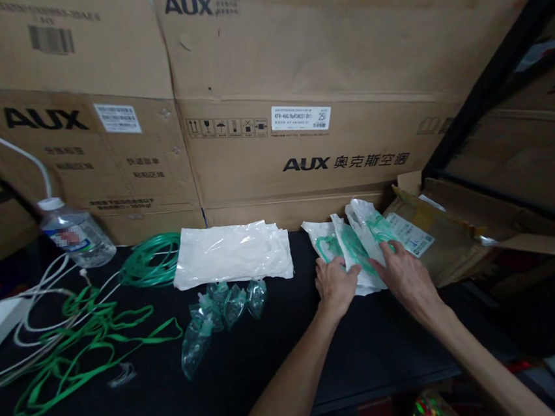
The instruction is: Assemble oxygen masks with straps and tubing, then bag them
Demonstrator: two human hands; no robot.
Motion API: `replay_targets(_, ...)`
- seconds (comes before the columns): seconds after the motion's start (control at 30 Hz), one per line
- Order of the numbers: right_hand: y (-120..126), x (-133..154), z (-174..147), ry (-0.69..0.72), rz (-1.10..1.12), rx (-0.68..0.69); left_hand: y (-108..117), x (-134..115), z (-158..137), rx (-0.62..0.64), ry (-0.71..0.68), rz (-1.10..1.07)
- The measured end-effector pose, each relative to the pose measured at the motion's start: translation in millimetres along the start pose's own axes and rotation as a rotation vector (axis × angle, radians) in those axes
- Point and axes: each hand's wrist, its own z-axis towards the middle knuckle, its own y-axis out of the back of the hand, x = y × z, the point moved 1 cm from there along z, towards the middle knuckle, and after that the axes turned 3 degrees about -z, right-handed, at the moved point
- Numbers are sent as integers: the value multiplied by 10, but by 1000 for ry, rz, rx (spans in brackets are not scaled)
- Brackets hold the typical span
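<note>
Left grip (pixel 335 285) and right grip (pixel 406 275) touch packets (pixel 352 245), whether clamped cannot be told; likely light, soft, slippery, best taken by the edges.

Bare forearms (pixel 293 370) — slim, tapering toward the wrists (pixel 333 310) — lead to a bare left hand (pixel 337 286) and bare right hand (pixel 407 279).

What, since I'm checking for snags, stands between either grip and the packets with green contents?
Nothing visible: the left grip and the right grip both touch the packets. The open cardboard box stands just to the right, not between them.
</note>
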Motion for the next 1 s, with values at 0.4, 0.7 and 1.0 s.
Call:
replay_targets(0.4,81,-81,-186,137,368,-92,-18,241,-377,-10,-30,-105)
replay_targets(0.7,-148,-449,13,-57,474,-36,307,245,-14,105,-52,-138)
replay_targets(1.0,-345,-691,178,-224,467,120,326,275,94,-66,43,-86)
